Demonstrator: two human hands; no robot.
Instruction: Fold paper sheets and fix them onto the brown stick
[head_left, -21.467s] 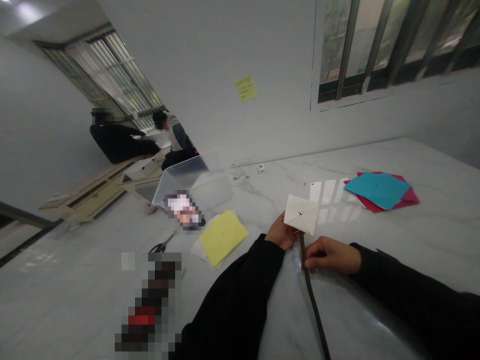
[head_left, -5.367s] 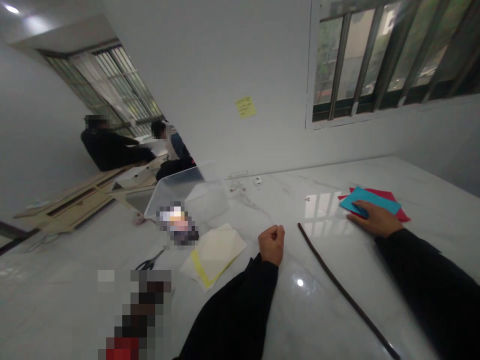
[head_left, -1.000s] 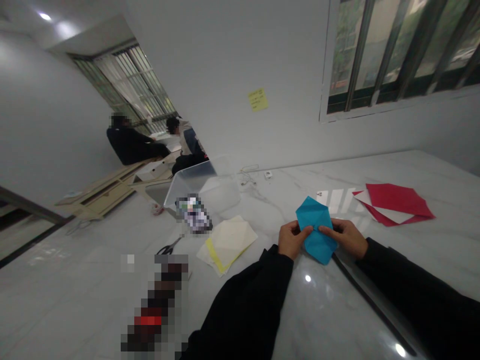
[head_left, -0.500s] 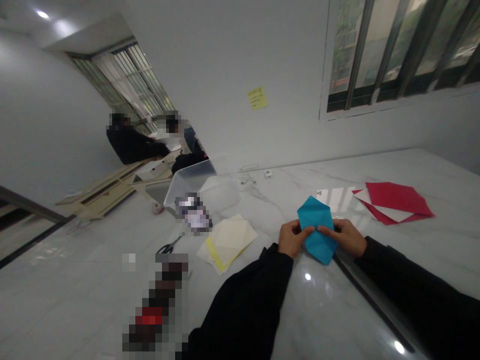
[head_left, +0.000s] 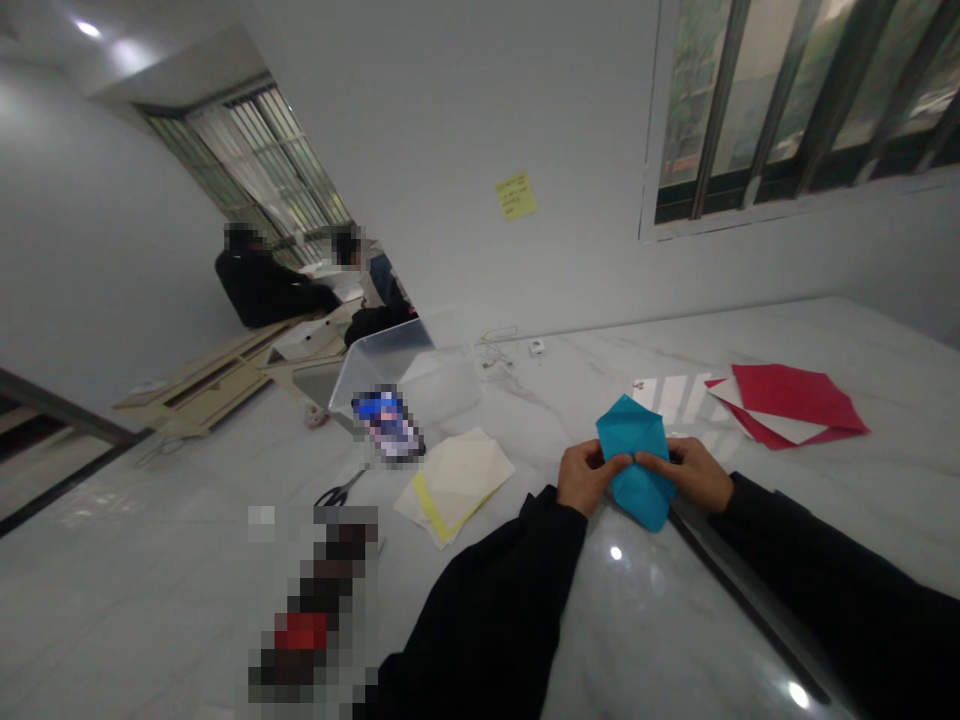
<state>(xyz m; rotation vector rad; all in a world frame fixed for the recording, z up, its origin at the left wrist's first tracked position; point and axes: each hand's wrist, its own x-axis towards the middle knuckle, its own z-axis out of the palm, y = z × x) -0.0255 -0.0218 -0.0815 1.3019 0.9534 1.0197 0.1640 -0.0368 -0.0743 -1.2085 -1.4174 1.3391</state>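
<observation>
A folded sheet of blue paper (head_left: pixel 632 425) is held up over the table's front edge, its top and bottom corners folded in. My left hand (head_left: pixel 589 476) pinches it from the left, the thumb lying across the front near the middle. From the right, my right hand (head_left: pixel 696 472) grips the same sheet, and the two thumb tips almost meet at its centre. The other fingers are mostly behind the paper. Red and white sheets (head_left: pixel 795 400) lie to the right of my hands, and a stack of cream and yellow paper (head_left: pixel 461 480) lies to the left.
Scissors (head_left: pixel 339 492), a blurred-out phone (head_left: pixel 388 425) and a clear plastic bin (head_left: pixel 442 390) stand left on the marble table (head_left: pixel 172 590). A thin cable (head_left: pixel 495 350) and small white plug (head_left: pixel 536 347) lie by the wall. Two people sit at the far left.
Both hands and the blue paper stay almost still, the paper tilting very slightly. The phone's pixelated screen has turned from dark and pale to bright blue.
</observation>
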